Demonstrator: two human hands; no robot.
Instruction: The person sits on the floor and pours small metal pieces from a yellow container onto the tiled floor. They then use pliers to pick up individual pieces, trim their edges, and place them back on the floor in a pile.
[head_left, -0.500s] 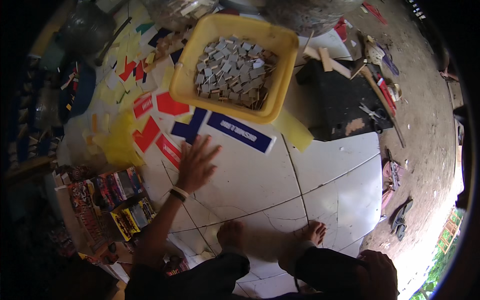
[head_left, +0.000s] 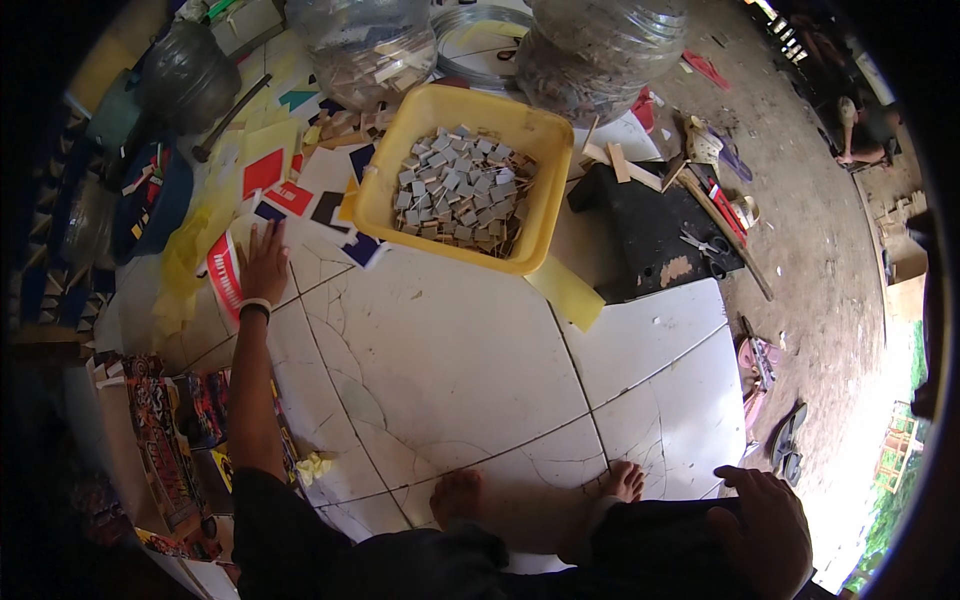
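Observation:
My left hand (head_left: 262, 265) lies flat with its fingers apart at the left of the white tiles, among cut coloured pieces. A red strip with white lettering (head_left: 222, 270) lies beside it, and a dark blue piece (head_left: 268, 212) is at its fingertips. Farther off are a plain red piece (head_left: 263, 173) and a smaller red one (head_left: 289, 198). A black piece (head_left: 328, 210) and another blue piece (head_left: 362, 250) lie toward the yellow tub (head_left: 548, 215), which holds many small grey-faced squares with thin sticks (head_left: 460, 185). My right hand (head_left: 768, 525) rests on my right knee, loosely open and holding nothing.
Right of the tub stands a low black block (head_left: 640, 235) with scissors (head_left: 705, 243) and a wooden handle (head_left: 740, 240). Printed cardboard boxes (head_left: 165, 440) sit at lower left, a blue basin (head_left: 165, 215) above. Clear plastic containers (head_left: 370, 50) stand behind. Another person (head_left: 865, 135) is far right.
My left hand has moved left across the tiles. The red and blue pieces, spread in front of the tub before, are now bunched farther left. The view has shifted, and my right hand shows more fully.

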